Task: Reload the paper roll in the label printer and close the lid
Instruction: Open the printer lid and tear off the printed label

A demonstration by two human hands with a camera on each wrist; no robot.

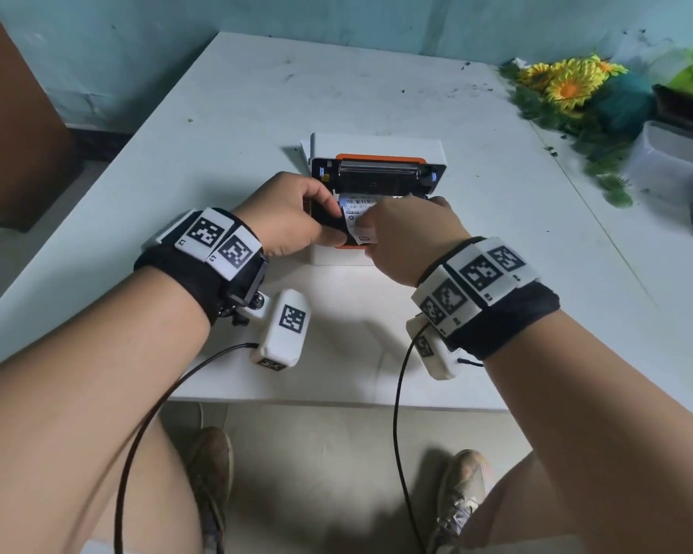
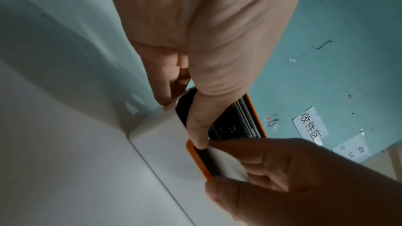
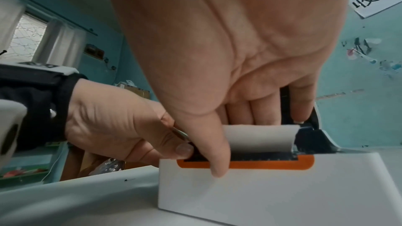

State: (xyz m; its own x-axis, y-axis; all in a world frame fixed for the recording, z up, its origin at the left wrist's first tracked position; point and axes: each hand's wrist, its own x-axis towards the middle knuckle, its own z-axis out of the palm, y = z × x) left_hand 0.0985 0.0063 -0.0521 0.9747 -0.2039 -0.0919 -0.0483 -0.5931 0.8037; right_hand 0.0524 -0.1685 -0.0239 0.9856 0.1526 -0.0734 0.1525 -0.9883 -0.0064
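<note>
The white label printer (image 1: 337, 255) with orange trim stands mid-table, its lid (image 1: 377, 147) raised upright at the back. A paper roll (image 1: 357, 211) of printed labels lies in the open bay. My left hand (image 1: 321, 215) grips the printer's left side, thumb on the bay's front-left rim. My right hand (image 1: 393, 229) holds the roll. In the right wrist view its fingers (image 3: 261, 109) curl behind the paper roll (image 3: 259, 137) and the thumb lies across the orange front trim (image 3: 272, 164). The left wrist view shows the left thumb (image 2: 195, 126) on the printer's corner (image 2: 165, 143).
Artificial sunflowers and green leaves (image 1: 569, 86) lie at the table's back right, beside a clear plastic box (image 1: 673, 161). The white table (image 1: 257, 94) ends at a near edge just behind my wrists. A brown panel (image 1: 17, 113) stands to the left.
</note>
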